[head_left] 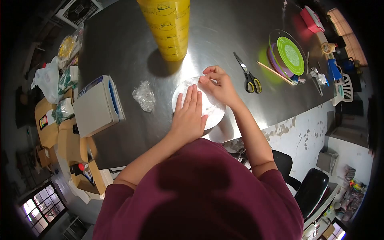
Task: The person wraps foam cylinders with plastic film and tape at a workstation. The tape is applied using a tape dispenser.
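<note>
The table (224, 36) was brushed metal, dully reflective. The round disc (214, 114) looked white and smooth under thin, clear, wrinkled film. A crumpled wad of plastic wrap (144, 96) glistened. The tall yellow stack (167, 28) appeared glossy plastic. The scissors (248, 76) had metal blades and black-and-yellow plastic handles.

Scissors (249, 76) right of disc (214, 114), crumpled wrap (144, 96) left.

On the worktop (240, 24): 1 round white disc (214, 114), 1 pair of scissors (249, 76), 1 yellow cup stack (168, 28) (nested), 1 crumpled plastic wrap (144, 96), 2 hands.
</note>
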Tool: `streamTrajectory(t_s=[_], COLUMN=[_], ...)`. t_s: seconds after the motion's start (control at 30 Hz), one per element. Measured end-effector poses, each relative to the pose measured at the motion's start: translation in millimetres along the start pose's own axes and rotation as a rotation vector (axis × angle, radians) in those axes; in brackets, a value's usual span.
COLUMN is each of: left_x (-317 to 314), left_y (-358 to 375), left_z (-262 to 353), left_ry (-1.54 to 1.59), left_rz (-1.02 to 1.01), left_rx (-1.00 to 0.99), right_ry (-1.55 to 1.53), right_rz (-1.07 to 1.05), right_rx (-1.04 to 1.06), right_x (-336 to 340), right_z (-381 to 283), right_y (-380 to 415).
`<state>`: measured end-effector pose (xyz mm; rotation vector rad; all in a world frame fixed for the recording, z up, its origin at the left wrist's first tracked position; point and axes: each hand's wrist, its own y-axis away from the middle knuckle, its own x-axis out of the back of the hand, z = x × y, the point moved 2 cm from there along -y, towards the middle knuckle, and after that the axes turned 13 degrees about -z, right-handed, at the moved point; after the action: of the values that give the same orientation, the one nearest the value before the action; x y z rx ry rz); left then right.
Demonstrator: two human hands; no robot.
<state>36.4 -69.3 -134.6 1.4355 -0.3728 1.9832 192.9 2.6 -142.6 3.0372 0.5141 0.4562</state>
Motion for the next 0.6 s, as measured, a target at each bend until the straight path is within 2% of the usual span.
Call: streamTrajectory(t_s=[0.03, 0.13, 0.23, 0.43, 0.6], left_x=[0, 6, 16, 10, 4], left_y=[-1, 4, 4, 3, 3], left_z=[-1, -5, -1, -2, -5], left_ry=[-0.003, 0.057, 0.093, 0.061, 0.003], left_rz=[-0.008, -0.014, -0.054, 0.021, 0.014], left_rx=[-0.017, -0.064, -0.056, -0.074, -0.06], right_ry=[-0.128, -0.008, 0.391, 0.615, 0.542], right_rz=[-0.016, -0.138, -0.333, -0.415, -0.387], right_rx=[-0.007, 0.094, 0.323, 0.309, 0.309], right_x=[4, 16, 23, 24, 14], right_z=[3, -8, -35, -42, -41], right_y=[1, 17, 40, 57, 60])
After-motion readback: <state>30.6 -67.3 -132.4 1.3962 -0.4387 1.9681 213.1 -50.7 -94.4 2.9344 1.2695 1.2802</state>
